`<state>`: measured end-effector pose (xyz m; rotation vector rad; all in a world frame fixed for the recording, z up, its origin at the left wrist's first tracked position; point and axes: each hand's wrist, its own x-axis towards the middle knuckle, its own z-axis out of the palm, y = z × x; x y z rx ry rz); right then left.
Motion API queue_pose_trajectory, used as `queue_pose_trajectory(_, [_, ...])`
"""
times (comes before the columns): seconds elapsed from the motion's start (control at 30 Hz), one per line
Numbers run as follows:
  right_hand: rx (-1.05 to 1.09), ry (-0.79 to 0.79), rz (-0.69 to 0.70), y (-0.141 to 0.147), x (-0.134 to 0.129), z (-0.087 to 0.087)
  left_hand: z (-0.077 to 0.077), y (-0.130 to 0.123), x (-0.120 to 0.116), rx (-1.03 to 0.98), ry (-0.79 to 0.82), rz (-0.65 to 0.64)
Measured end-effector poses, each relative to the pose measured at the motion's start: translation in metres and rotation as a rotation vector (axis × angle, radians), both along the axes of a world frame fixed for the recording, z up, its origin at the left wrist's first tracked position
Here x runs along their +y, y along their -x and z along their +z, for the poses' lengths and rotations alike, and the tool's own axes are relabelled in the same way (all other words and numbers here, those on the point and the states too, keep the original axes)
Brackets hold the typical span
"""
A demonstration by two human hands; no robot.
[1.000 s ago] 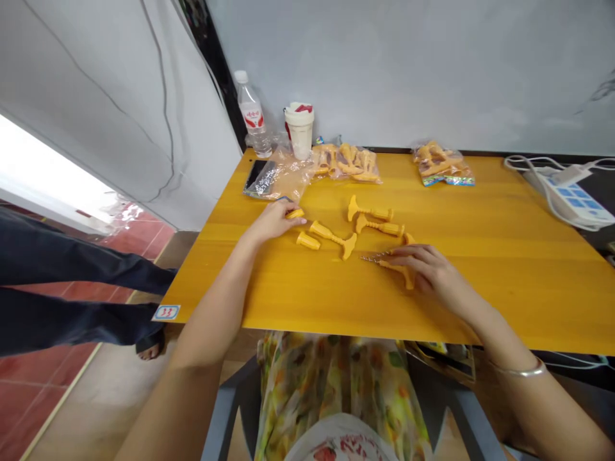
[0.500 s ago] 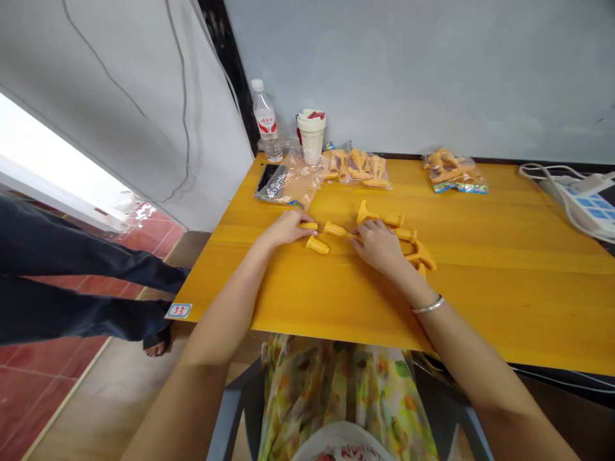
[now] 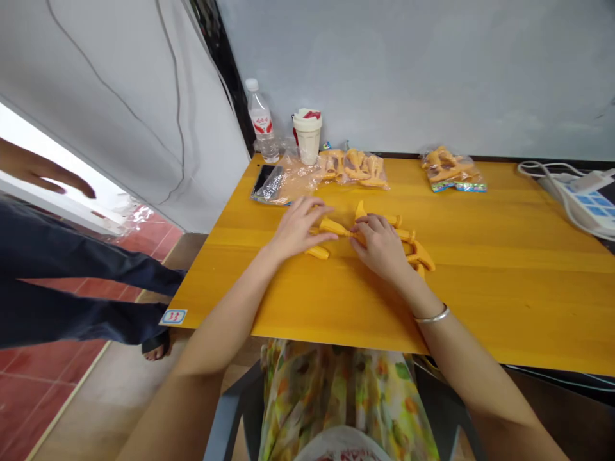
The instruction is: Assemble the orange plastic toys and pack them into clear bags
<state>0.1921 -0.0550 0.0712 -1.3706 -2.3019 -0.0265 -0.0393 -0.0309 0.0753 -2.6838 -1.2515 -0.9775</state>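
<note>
My right hand [image 3: 379,243] is closed on the thin shaft of a yellow plastic toy screwdriver [image 3: 334,226], whose ribbed handle points left. Thumb and fingers apart, my left hand [image 3: 298,229] hovers by that handle's end and holds nothing. Just below its thumb lies a loose yellow handle piece [image 3: 318,253]; another yellow piece is mostly covered by the hand. Beyond and beside my right hand lie more yellow toy tools, among them a hammer-like piece [image 3: 360,210] and a curved-headed piece [image 3: 423,256]. My right hand hides parts of these.
Along the back of the table [image 3: 504,288] stand a water bottle [image 3: 263,125] and a lidded cup [image 3: 308,137], beside bagged orange toy parts [image 3: 360,168]. Another bag [image 3: 451,169] and a power strip [image 3: 593,202] lie right. A person's legs [image 3: 96,269] and hand [image 3: 43,169] are left.
My left hand has let go of the small yellow piece, opened and moved right toward the screwdriver handle. My right hand keeps its grip. Another person's hand has appeared at left.
</note>
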Motion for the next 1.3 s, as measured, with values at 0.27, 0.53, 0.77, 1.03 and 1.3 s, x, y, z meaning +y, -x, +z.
queue_pose_trajectory(0.27, [0.828,0.44,0.144,0.005,0.001,0.003,-0.002,-0.007,-0.006,0.172,-0.197,0.006])
queue_pose_trajectory(0.53, [0.699,0.501,0.355,-0.01,-0.004,0.027,0.008,-0.011,-0.012,-0.078,0.262,-0.061])
queue_pose_trajectory(0.77, [0.166,0.086,0.464,-0.06,-0.022,0.079,0.032,0.017,-0.018,-0.345,0.799,-0.188])
queue_pose_trajectory(1.03, [0.328,0.219,0.111,-0.13,-0.013,0.045,0.012,0.033,0.01,-0.316,0.416,0.086])
queue_pose_trajectory(1.3, [0.588,0.528,-0.094,-0.137,-0.008,-0.016,-0.018,0.037,0.025,-0.094,0.46,0.124])
